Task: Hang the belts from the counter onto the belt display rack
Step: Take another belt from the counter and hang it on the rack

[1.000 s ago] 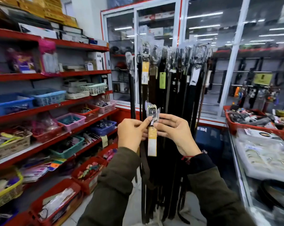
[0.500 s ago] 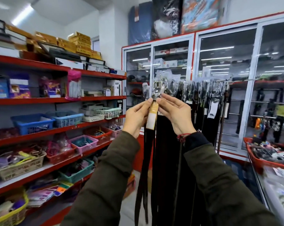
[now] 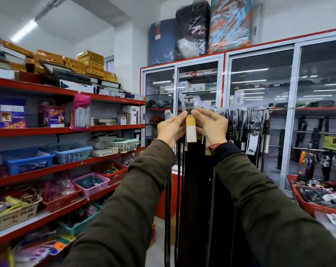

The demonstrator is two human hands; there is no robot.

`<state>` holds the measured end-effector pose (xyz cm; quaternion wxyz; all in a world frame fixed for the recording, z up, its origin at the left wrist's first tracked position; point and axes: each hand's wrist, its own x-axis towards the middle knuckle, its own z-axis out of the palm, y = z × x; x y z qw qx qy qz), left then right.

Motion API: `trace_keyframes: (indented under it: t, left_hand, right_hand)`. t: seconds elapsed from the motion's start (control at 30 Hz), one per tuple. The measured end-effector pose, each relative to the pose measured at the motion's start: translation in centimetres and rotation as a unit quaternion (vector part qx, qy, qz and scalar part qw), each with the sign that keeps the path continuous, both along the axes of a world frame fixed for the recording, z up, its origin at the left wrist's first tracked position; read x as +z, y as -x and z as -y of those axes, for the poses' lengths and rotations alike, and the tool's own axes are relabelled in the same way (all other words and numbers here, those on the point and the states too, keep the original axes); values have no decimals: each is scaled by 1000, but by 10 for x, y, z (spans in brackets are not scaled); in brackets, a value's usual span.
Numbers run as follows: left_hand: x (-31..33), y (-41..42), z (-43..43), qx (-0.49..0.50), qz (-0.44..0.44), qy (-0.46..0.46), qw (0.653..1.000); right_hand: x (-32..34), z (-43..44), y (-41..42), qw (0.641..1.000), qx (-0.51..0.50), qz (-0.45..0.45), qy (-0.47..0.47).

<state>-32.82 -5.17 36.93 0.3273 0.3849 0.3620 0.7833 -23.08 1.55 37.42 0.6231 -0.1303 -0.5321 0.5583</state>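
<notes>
Both hands up: left hand [image 3: 170, 130] and right hand [image 3: 211, 127] pinch the belt [image 3: 192, 182] just under its buckle [image 3: 189, 102] (yellow tag [image 3: 191, 130] dangling), beside the rack [image 3: 275, 108].

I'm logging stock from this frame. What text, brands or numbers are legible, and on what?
"CRYSTAL": small dark box at the shelf end; its lower lines are unreadable.
Yellow-and-white tag on the belt both hands hold: no print visible.
Purple boxes: script logo, too blurred.
Woven basket: printing too blurred.
Cabinet boxes: too small.
</notes>
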Motion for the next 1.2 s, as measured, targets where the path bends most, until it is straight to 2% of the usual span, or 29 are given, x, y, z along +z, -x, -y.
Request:
trace_keyframes:
  t: [0.37, 0.53, 0.63, 0.7, 0.77, 0.83, 0.9, 0.93, 1.0, 1.07, 1.2]
  left_hand:
    - [-10, 16, -40, 9, 29, 45, 999]
    - [-13, 11, -56, 8, 3, 44, 999]
    - [-25, 9, -71, 84, -33, 23, 996]
    - [-39, 4, -77, 192, -111, 2, 975]
    - [-55, -8, -72, 281, -200, -32, 938]
    - [-74, -17, -65, 354, -304, -63, 882]
    - [-97, -25, -62, 420, -408, -52, 809]
    - [-109, -30, -59, 436, -450, -43, 779]
    - [-131, -41, -58, 432, -515, -34, 740]
    - [-152, -53, -57, 417, -552, -34, 721]
    - [-194, -82, -57, 368, -579, -25, 728]
  right_hand:
    - [-14, -27, 8, 999, 15, 4, 29]
    - [-20, -47, 10, 994, -80, 70, -15]
    - [-34, -56, 8, 968, -191, 136, -93]
    - [-46, -54, 0, 943, -255, 163, -139]
    - [-64, -54, -10, 920, -302, 179, -175]
    - [-86, -55, -21, 883, -359, 215, -211]
    - [-110, -55, -34, 845, -409, 255, -232]
    - [-123, -54, -42, 828, -429, 274, -236]
    - [-145, -50, -58, 800, -457, 304, -244]
    - [-167, -46, -73, 775, -476, 334, -247]
    - [-211, -41, -104, 741, -489, 400, -226]
